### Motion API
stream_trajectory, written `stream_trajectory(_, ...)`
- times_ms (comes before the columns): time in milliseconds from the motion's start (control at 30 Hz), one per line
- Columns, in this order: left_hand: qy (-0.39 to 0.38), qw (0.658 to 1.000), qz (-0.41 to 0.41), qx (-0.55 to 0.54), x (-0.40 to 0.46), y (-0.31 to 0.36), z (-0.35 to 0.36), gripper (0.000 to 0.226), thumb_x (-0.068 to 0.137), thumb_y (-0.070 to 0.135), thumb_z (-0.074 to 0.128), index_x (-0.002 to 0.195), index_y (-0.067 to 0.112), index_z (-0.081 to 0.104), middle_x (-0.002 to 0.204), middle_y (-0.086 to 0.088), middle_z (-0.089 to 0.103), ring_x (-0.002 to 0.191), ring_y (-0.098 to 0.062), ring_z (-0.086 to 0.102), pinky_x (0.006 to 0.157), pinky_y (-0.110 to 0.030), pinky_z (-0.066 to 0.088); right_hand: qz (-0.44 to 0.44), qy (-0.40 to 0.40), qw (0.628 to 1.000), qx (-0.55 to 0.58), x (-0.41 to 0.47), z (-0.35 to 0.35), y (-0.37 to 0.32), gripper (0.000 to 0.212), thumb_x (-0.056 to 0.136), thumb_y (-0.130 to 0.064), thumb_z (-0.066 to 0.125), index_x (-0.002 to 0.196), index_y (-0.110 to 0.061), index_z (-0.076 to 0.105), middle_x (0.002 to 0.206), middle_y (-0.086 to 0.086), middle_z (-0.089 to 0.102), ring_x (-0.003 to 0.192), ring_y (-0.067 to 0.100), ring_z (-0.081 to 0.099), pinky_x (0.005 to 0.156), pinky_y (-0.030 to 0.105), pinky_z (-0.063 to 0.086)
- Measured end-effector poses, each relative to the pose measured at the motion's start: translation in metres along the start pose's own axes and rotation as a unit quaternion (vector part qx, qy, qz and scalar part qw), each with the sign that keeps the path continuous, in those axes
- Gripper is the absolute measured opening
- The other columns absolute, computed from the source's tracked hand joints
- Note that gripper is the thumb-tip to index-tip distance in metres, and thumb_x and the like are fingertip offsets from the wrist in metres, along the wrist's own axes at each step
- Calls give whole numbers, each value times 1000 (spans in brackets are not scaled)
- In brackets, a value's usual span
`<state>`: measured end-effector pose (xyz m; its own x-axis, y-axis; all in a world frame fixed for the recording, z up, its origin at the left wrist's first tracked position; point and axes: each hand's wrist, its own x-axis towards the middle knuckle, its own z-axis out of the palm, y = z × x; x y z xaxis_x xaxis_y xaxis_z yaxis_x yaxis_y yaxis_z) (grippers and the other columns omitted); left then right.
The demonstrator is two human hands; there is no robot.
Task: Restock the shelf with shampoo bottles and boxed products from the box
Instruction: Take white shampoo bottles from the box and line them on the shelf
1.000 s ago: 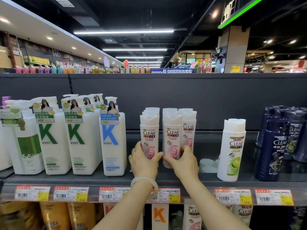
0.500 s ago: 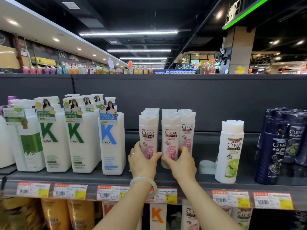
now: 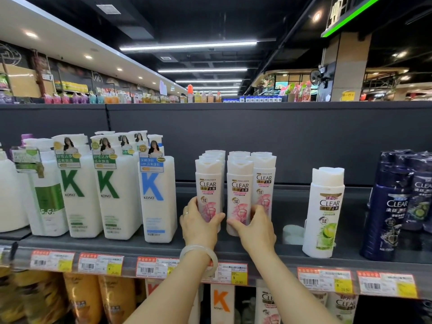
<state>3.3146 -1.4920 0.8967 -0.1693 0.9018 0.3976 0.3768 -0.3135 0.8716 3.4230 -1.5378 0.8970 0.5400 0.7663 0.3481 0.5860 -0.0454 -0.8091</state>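
Two hands reach onto the shelf (image 3: 268, 252): the left hand (image 3: 198, 224) and the right hand (image 3: 253, 226). Three front pink-label Clear bottles (image 3: 239, 195) show, with more caps behind, uncounted. One green-label Clear bottle (image 3: 323, 212) stands alone; one blue-K Kono bottle (image 3: 157, 197) and two front green-K Kono bottles (image 3: 74, 195).

price tags (image 3: 100, 264) on shelf edge | ceiling light strips (image 3: 188, 46) | wall fan (image 3: 315, 77)
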Motion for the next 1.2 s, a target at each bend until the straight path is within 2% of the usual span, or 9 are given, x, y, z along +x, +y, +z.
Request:
stream_trajectory(333,0,1000,-5,-6,-1,1,0,71,67,26,80,128,19,43,126,-4,52,120,-22,47,96,-45,46,-4,0,1000,4,-2,0,0,50,73,-41,75,108,-22,45,114,-2,60,107,20,58,84,42,49)
stream_trajectory(500,4,1000,-20,-7,-3,5,-3,94,65,26,82,141,18,26,136,-8,42,128,-24,40,103,-45,40,-15,10,1000,21,-4,-1,0,53,71,-39,76,111,-19,48,114,0,59,107,20,58,83,41,52)
stream_trajectory(567,1,1000,-23,-5,-5,8,-5,96,66,25,82,142,17,24,139,-9,38,130,-25,37,105,-46,38,-29,24,999,36,-4,-1,0,56,70,-36,78,113,-17,49,115,2,58,109,20,56,84,39,52)
stream_trajectory(667,3,1000,3,-20,-11,11,-9,88,67,23,81,139,16,29,139,-8,37,130,-23,37,106,-45,39,-56,57,995,67,-5,-1,1,60,67,-32,81,115,-15,50,116,3,54,110,19,52,85,31,46)
stream_trajectory(867,9,998,60,-2,-35,0,-31,74,72,26,77,133,18,37,132,-1,43,123,-15,40,104,-33,38,-85,72,990,88,-5,-4,-2,56,71,-29,78,117,-11,50,117,6,52,112,20,48,88,28,39)
stream_trajectory(1000,15,997,69,2,-63,-26,-66,64,75,30,74,130,22,41,122,8,43,116,-7,40,99,-23,36,-150,104,978,97,-28,-13,-15,47,79,-23,71,118,-6,50,118,11,49,114,23,47,92,21,32)
stream_trajectory(1067,28,996,80,11,-80,-44,-86,59,76,31,73,127,21,44,114,12,42,111,-5,41,95,-17,35,-220,124,963,94,-50,-12,-26,43,81,-20,69,115,0,51,113,18,51,110,28,49,93,23,35)
stream_trajectory(1133,41,995,75,47,-96,-71,-105,55,76,30,73,123,14,48,114,3,49,110,-13,46,96,-24,38,-302,105,944,81,-79,0,-34,39,81,-19,68,109,4,54,105,21,54,101,29,51,90,28,40)
stream_trajectory(1200,33,992,47,111,-107,-104,-127,54,79,32,70,123,9,49,120,-9,52,114,-22,47,99,-34,39,-350,36,934,57,-112,23,-36,37,82,-21,65,107,4,56,102,21,56,98,27,51,88,25,38)
